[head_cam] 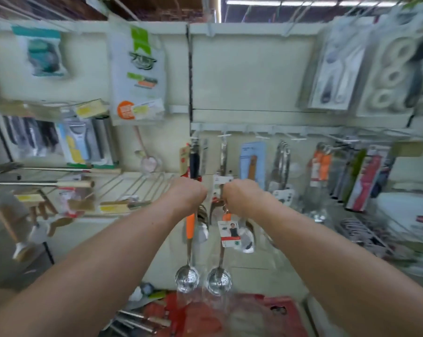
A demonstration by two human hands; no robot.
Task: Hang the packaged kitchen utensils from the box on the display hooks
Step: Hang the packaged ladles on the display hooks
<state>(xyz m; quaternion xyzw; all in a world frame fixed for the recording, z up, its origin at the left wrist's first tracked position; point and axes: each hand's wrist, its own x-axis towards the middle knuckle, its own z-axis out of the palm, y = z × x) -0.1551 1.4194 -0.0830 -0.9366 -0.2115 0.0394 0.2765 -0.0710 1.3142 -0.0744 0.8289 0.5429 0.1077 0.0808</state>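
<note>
**Hands.** Left hand [187, 193]: raised, back to the camera, fingers curled away round the top of an orange-handled ladle [190, 227]. Right hand [242, 194]: raised level with it and just beside it, fingers curled the same way, grasping the top of a tagged ladle [221, 259].

**Task items.**
- Orange-handled ladle: hangs straight down beneath the left hand, steel bowl lowest.
- Tagged ladle: hangs beneath the right hand, parallel to the first, the two bowls side by side. A printed card tag [230, 233] dangles just under the right wrist.
- Display hooks [224, 136]: white pegs on a rail, above and beyond both hands.
- Box [286, 306]: below both hands, at the lower edge of view. It holds red packaging, too blurred to tell more.

**Stock on the hooks.**
- Black-handled utensil [194, 159]: above the left hand.
- Blue card pack [251, 159]: above the right hand.
- Tongs [282, 159] and orange-gripped tools [322, 164]: further right.

**Surroundings.**
- Wire shelf [137, 188]: left of the left hand, carrying wooden-handled tools [59, 170].
- Peeler pack [76, 142]: above that shelf.
- Green-labelled pack [138, 76]: well above the left hand.
</note>
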